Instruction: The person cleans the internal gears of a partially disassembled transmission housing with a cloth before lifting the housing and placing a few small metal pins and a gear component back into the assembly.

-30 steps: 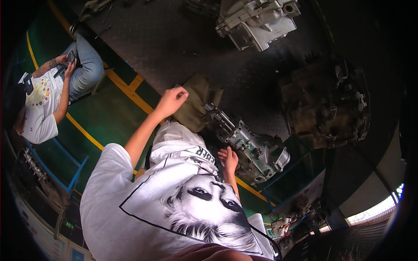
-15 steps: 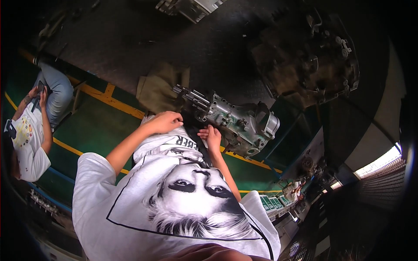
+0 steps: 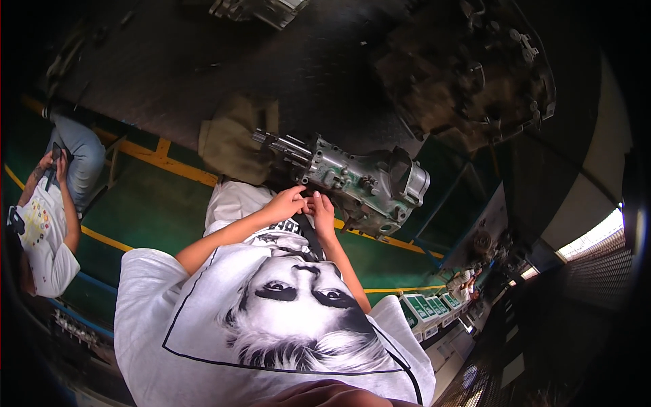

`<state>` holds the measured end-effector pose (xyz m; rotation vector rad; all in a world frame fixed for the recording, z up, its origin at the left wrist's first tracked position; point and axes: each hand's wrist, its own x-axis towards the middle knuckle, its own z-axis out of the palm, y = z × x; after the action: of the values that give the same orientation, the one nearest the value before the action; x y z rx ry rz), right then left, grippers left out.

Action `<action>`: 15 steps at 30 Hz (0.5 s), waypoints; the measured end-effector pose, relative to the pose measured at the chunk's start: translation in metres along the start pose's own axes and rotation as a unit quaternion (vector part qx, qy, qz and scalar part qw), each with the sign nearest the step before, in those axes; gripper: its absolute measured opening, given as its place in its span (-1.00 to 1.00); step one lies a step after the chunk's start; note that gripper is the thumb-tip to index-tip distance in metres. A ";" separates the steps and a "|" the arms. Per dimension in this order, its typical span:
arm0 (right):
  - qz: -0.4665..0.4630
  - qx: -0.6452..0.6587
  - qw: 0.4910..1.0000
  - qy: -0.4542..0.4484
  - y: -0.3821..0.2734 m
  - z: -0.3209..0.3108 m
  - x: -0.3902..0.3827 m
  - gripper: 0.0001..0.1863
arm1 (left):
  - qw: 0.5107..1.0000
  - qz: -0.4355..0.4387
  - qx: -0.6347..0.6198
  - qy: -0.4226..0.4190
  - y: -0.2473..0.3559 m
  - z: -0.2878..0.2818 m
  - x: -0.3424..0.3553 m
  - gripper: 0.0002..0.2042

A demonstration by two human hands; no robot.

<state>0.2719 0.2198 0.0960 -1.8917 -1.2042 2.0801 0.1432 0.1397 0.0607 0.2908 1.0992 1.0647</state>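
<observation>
A silver metal gearbox housing [image 3: 359,178] lies on the dark bench top [image 3: 156,74], with bare shafts [image 3: 283,146] sticking out of its left end. Just in front of it, near the bench edge, my two hands meet fingertip to fingertip. My left hand [image 3: 289,203] has its fingers drawn together and pointing at the other hand. Curled fingers show on my right hand [image 3: 321,209], beside the lower left side of the housing. Anything small between the fingertips is too hidden to make out. A brown cloth [image 3: 237,142] is bunched left of the shafts.
A large dark, rusty machine casing [image 3: 475,81] stands at the far right of the bench. Another metal part [image 3: 268,10] is at the far edge. To the left, a seated person [image 3: 51,210] holds a phone. Yellow lines [image 3: 156,159] cross the green floor.
My left hand has moved right and my right hand slightly left, so they now touch. The view has shifted a little, carrying the bench things up and left.
</observation>
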 end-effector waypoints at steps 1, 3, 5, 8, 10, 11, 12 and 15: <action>0.000 0.001 1.000 0.001 -0.002 0.000 0.000 -0.69 | 1.000 0.000 0.000 -0.001 0.002 0.000 0.000 -0.49; 0.006 0.000 1.000 -0.009 -0.004 0.000 0.000 -0.69 | 0.998 -0.031 -0.044 -0.031 0.005 0.000 0.000 -0.46; 0.007 0.007 1.000 -0.009 -0.005 0.001 -0.001 -0.69 | 0.998 -0.024 -0.040 -0.033 0.003 0.002 0.000 -0.45; 0.005 0.004 1.000 -0.021 -0.001 -0.005 0.002 -0.70 | 0.999 -0.018 -0.018 -0.046 0.011 0.007 -0.003 -0.44; 0.002 -0.007 0.999 -0.032 0.001 -0.007 0.003 -0.70 | 0.998 -0.029 0.002 -0.050 0.017 0.009 -0.003 -0.46; -0.008 -0.007 1.000 -0.017 0.001 -0.004 0.003 -0.71 | 0.998 -0.029 0.004 -0.051 0.013 0.008 -0.002 -0.46; -0.018 -0.007 1.000 -0.002 0.001 -0.002 0.003 -0.71 | 0.999 -0.026 -0.007 -0.041 0.007 0.006 0.000 -0.48; -0.044 -0.006 0.999 0.015 0.003 -0.001 0.004 -0.73 | 0.998 -0.021 -0.045 -0.038 0.001 0.006 0.002 -0.50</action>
<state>0.2734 0.2202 0.0913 -1.8337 -1.2717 1.9980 0.1479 0.1430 0.0629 0.2332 0.9819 1.0534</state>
